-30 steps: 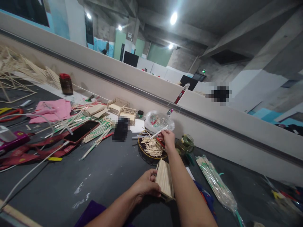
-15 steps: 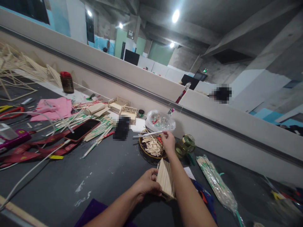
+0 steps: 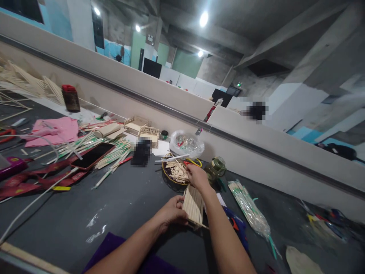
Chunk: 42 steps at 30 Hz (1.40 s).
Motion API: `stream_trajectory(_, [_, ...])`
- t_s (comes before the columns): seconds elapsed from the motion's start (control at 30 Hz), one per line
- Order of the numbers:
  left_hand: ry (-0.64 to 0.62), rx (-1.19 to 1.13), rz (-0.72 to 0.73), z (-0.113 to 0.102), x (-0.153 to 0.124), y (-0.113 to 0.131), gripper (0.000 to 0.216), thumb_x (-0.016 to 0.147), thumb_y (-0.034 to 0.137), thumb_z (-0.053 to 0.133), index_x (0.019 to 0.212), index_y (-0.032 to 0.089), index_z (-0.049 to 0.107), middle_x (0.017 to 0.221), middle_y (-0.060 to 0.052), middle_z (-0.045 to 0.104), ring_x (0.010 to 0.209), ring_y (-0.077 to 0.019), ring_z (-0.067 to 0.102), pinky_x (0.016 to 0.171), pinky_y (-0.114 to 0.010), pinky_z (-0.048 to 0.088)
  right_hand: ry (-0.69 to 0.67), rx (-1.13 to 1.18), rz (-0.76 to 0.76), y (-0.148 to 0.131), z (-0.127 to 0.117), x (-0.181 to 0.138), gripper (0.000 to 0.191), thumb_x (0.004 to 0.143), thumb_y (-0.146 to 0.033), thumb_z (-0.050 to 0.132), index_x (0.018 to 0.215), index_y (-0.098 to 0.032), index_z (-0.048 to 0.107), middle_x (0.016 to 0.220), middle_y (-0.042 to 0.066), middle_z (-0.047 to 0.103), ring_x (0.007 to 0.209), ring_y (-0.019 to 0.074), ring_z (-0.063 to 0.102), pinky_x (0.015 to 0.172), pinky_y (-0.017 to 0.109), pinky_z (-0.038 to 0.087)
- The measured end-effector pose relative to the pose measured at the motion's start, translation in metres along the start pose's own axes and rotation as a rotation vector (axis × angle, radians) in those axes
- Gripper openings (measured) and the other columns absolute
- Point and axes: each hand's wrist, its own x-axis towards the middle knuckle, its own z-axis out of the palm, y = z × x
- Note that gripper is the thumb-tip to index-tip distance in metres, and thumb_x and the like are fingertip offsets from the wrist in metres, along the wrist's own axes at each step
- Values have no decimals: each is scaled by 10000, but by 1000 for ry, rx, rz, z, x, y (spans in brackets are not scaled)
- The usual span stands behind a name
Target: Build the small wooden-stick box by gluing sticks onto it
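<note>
My left hand (image 3: pixel 172 211) grips the left side of a small model (image 3: pixel 193 205) built of pale wooden sticks laid side by side. Thumb and fingers press on its edge, just above the dark table. Beyond it, my right hand (image 3: pixel 197 177) reaches to the near right rim of a round basket (image 3: pixel 164 173) filled with short cut sticks (image 3: pixel 178 172). Its fingers are curled together at the sticks, and their tips are hidden. A white glue stick (image 3: pixel 179 156) lies across the basket's far side, beside a red and yellow handle (image 3: pixel 194 163).
A green-lidded jar (image 3: pixel 218 164) and a bagged stick bundle (image 3: pixel 251 209) are on the right. Behind the basket sits a clear plastic bag (image 3: pixel 188 144). On the left are a phone (image 3: pixel 92 156), loose skewers (image 3: pixel 114 160), a white cable (image 3: pixel 37 207) and a pink cloth (image 3: pixel 53 131).
My right hand has let go of the white glue stick, which now rests over the basket, and has moved down to the short sticks. My left hand still holds the model. The view has shifted right.
</note>
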Motion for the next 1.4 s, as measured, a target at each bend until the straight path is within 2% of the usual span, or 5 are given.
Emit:
stream_trajectory(0.23, [-16,66,5,5,-7,10,605,504,36,652,1079,139,493,813,-39,660,686,-180,643,635,-313,524,289,387,130,25,-9,-133,199,884,-351,475,881,-219,624,849,39,656,736,179,589,658,244,433])
stream_trajectory(0.4, [-7,108,33,5,-7,9,614,517,44,664,1102,129,498,830,-50,659,715,-191,647,647,-324,528,212,368,231,31,12,-187,117,841,-320,517,800,-243,595,809,34,642,735,203,583,668,274,421])
stream_trajectory(0.77, [-34,60,11,-1,-3,6,478,722,425,718,1074,141,562,694,-11,615,659,-145,634,671,-338,560,330,460,297,45,9,-186,132,826,-315,500,774,-219,573,702,11,633,633,176,576,603,251,399])
stream_trajectory(1.0, [-7,44,-12,3,-5,10,403,675,238,747,1028,144,575,781,-41,657,604,-122,621,618,-300,565,483,513,501,11,27,-134,76,740,-245,502,681,-220,544,549,-6,585,480,166,549,487,248,365])
stream_trajectory(1.4, [-56,72,-46,-1,-4,11,396,674,235,742,1030,133,602,762,-55,675,667,-151,646,654,-299,559,352,580,154,16,20,-178,177,853,-269,537,851,-213,705,856,43,669,811,189,611,722,266,433])
